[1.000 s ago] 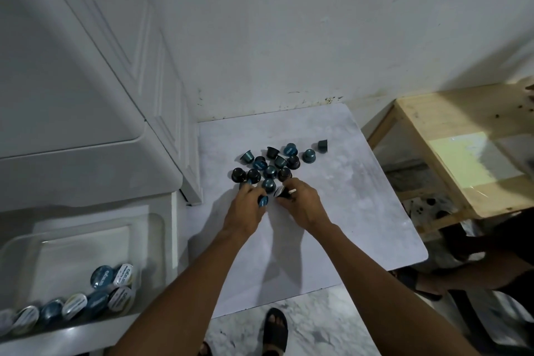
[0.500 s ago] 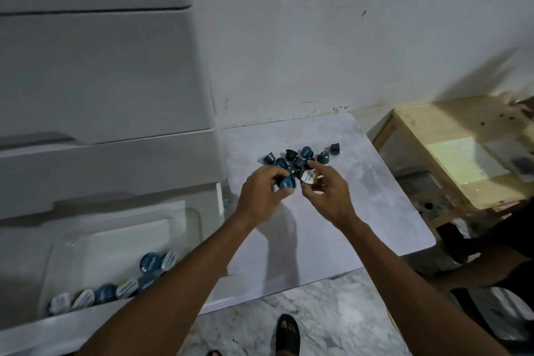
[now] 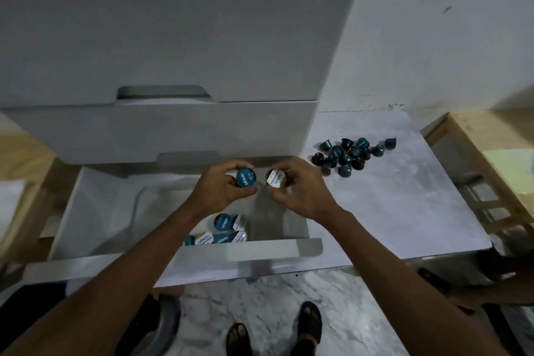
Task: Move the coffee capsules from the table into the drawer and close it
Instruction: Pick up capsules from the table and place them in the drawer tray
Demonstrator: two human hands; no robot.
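The left hand (image 3: 217,192) and right hand (image 3: 302,192) have carried two capsules (image 3: 246,178) from the pile (image 3: 346,157) over the drawer (image 3: 260,250).

Domestic interior, most likely a storage corner of a home. At 11 o'clock, a white plastic drawer unit (image 3: 173,52) of the household kind, with its lowest drawer (image 3: 274,250) pulled open at 7 o'clock. At 1 o'clock, a plain painted wall (image 3: 433,37), scuffed and stained along its base. At 3 o'clock, a small marble-patterned table (image 3: 404,211) carrying loose coffee capsules (image 3: 345,157), a household consumable. At the far 3 o'clock edge, a bare unfinished wooden frame (image 3: 491,136). At 6 o'clock, a marble-patterned floor (image 3: 260,306) and sandalled feet (image 3: 310,325), informal indoor footwear.
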